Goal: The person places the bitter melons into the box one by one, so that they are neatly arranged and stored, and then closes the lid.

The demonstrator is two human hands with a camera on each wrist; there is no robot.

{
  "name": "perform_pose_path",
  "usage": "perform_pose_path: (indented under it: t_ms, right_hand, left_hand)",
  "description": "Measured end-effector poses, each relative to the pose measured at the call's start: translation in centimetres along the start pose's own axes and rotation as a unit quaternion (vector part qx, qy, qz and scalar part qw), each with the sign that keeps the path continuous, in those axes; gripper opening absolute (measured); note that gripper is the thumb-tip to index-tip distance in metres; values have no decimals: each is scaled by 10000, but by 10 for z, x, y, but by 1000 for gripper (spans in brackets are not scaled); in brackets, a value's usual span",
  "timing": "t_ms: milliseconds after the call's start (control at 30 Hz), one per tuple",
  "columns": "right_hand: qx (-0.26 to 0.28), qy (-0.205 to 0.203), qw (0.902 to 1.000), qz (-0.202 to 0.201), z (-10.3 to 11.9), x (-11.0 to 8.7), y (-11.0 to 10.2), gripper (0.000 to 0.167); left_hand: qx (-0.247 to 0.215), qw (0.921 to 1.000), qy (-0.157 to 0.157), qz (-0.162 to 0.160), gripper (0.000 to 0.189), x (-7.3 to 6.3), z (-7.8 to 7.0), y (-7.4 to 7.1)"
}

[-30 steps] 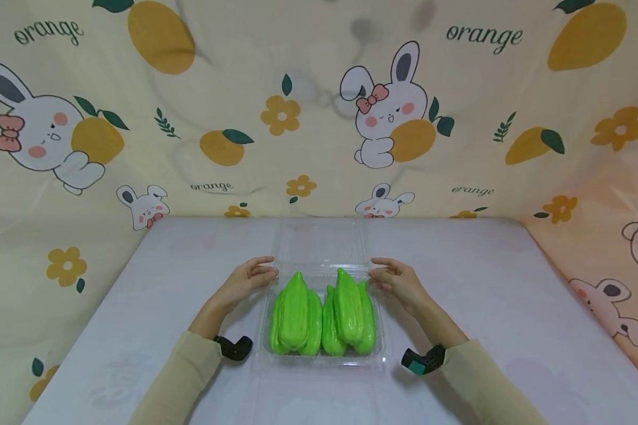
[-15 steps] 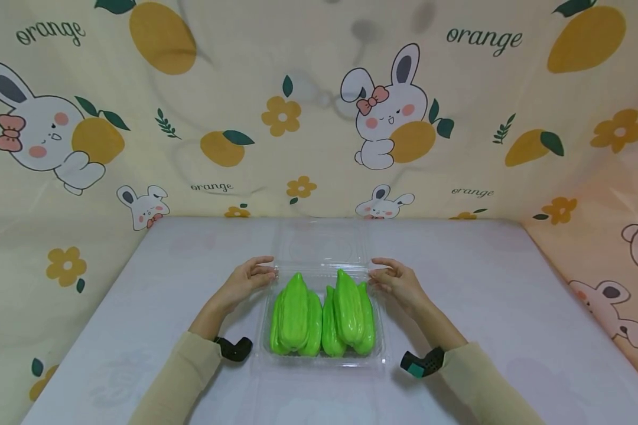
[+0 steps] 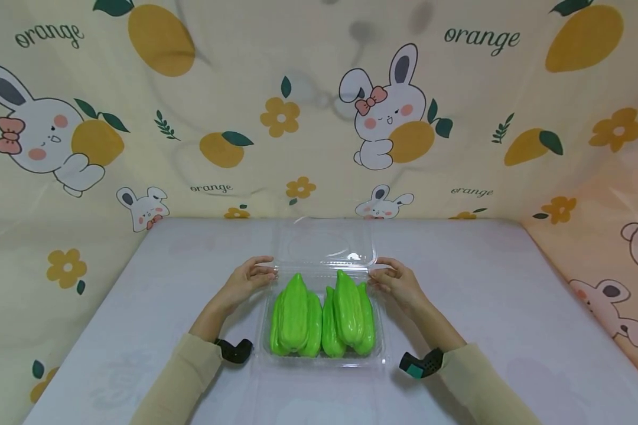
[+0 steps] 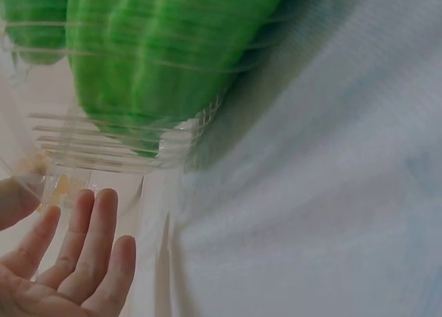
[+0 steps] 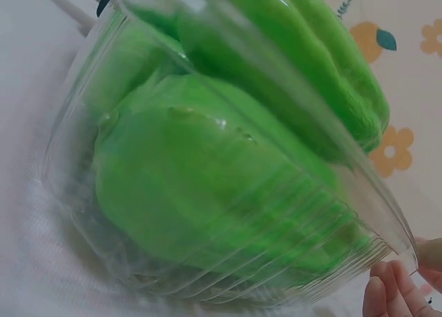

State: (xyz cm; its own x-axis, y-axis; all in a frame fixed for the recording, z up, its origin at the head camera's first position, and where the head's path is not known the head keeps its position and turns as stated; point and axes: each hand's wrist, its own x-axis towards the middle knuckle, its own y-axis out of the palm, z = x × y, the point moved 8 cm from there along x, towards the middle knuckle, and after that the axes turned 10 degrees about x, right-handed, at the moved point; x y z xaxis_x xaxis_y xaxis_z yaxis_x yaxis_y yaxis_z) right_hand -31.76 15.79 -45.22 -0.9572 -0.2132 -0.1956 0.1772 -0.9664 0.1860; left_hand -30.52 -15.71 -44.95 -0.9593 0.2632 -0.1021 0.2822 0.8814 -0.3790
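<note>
A clear plastic clamshell container [image 3: 324,361] stands on the table with its lid [image 3: 324,241] folded back on the far side. Several glossy, ribbed green pieces shaped like star fruit [image 3: 295,313] fill it in two groups, tips pointing away. My left hand [image 3: 247,280] pinches the far left corner by the hinge; in the left wrist view the thumb and index finger meet at the clear edge, the other fingers [image 4: 97,241] loosely extended. At the far right corner, my right hand [image 3: 401,286] pinches the rim; fingertips [image 5: 390,282] show there in the right wrist view.
A white cloth covers the table [image 3: 484,283]. Behind it hangs a cream curtain [image 3: 308,35] printed with rabbits and oranges. Black wrist devices [image 3: 236,350] sit on both wrists. A faint pale rectangle [image 3: 313,395] shows on the table in front of the container.
The lid has tilted slightly up at its right side, its right edge now overlapping the right fingertips. Both hands and the green pieces stay in nearly the same place.
</note>
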Motion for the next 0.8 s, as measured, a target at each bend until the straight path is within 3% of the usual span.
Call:
perform_pose_path:
  t_ms: [800]
  right_hand:
    - [11, -199, 9997, -140, 2, -1, -1, 42]
  left_hand:
    - [-73, 9999, 111, 6, 50, -2, -2, -1]
